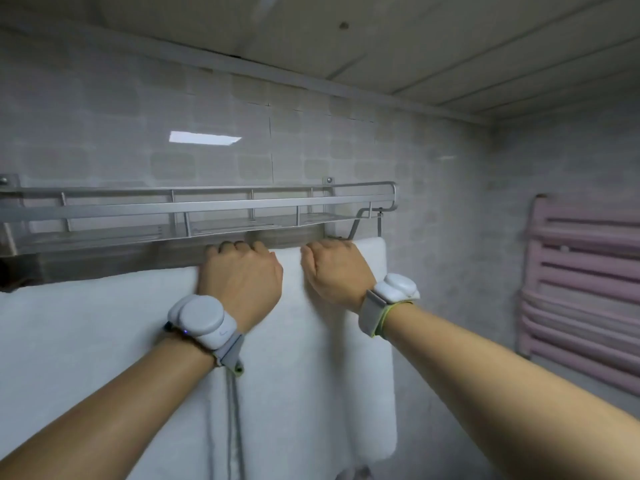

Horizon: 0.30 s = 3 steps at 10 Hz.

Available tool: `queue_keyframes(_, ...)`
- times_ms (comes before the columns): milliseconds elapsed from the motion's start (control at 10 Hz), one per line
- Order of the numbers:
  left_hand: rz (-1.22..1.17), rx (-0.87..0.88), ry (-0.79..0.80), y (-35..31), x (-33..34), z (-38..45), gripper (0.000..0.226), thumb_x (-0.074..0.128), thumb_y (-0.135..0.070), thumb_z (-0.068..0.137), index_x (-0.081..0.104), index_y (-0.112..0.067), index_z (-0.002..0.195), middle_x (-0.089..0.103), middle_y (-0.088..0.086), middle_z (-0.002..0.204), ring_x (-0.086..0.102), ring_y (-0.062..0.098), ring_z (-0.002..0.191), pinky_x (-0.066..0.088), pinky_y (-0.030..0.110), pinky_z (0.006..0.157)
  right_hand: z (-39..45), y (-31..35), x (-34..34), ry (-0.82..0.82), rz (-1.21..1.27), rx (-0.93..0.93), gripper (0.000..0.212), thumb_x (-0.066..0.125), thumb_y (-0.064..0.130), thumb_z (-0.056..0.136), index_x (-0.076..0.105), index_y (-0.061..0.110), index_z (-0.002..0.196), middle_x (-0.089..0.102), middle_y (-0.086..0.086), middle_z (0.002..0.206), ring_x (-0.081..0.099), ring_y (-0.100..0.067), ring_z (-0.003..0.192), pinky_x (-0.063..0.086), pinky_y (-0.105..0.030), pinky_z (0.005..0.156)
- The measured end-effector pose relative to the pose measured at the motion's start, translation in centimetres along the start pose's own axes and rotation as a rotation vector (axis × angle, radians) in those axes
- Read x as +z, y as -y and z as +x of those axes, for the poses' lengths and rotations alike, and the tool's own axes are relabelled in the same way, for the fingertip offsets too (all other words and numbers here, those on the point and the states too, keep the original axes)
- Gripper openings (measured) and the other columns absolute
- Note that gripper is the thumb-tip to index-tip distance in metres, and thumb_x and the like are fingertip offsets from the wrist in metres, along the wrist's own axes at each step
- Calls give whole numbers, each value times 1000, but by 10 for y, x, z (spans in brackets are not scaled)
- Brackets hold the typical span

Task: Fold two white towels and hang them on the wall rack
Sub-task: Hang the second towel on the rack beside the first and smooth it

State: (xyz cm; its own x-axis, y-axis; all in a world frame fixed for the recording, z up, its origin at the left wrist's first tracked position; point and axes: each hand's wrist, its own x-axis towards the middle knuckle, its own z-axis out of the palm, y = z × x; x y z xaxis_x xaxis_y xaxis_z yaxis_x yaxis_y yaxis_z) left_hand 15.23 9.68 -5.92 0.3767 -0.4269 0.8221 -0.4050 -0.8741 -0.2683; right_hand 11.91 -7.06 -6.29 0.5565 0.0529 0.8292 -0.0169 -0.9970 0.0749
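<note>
- Right-hand towel (346, 358): white, draped over the rail under the wall rack (194, 206); its long axis hangs straight down the wall; its fold line at the top runs left to right, parallel to the rack; its right edge sits just short of the rack's right bracket.
- Left-hand towel (86, 341): white, hangs on the same rail, beside the first; a dark seam between the two runs down below the left wrist; whether the edges overlap cannot be told.
- Left hand (242, 275): knuckles up, fingers curled over the top fold where the two towels meet; gripping the fold.
- Right hand (337, 271): fingers curled over the top of the right-hand towel, close beside the left hand; gripping the fold.
- Governing relation: both hands sit at the top edge, the cloth hangs below and away from them; the right hand is nearer the towel's free outer edge; judgement: any levelling calls for a sideways slide along the rail.
- Pink radiator (585, 282): on the side wall, well apart.
</note>
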Motion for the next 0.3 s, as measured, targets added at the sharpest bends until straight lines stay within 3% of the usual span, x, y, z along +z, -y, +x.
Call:
queue_keyframes(100,5,110,34,-20,-10,-7,27,45,-26,77,61,-6,85,64,19,77,59,33,71,41,45,79,-11,1,-18,146,-55,-32,47,26,38,97,63,10,105,69,-13,103,63,-35,96,47,-42,88)
queue_keyframes(200,-114,228,45,-56,-31,-10,25,61,-20,69,65,-10,91,66,14,81,61,32,76,45,43,76,-28,-8,-55,280,-90,-18,40,39,37,92,58,15,119,64,-6,122,58,-29,114,47,-41,91)
queue_keyframes(300,-266,299,70,-98,-59,1,25,52,-21,83,59,-13,105,66,8,100,61,30,93,46,39,75,-50,-33,-101,348,-207,113,32,42,33,94,59,14,114,64,-7,121,59,-31,113,44,-38,89)
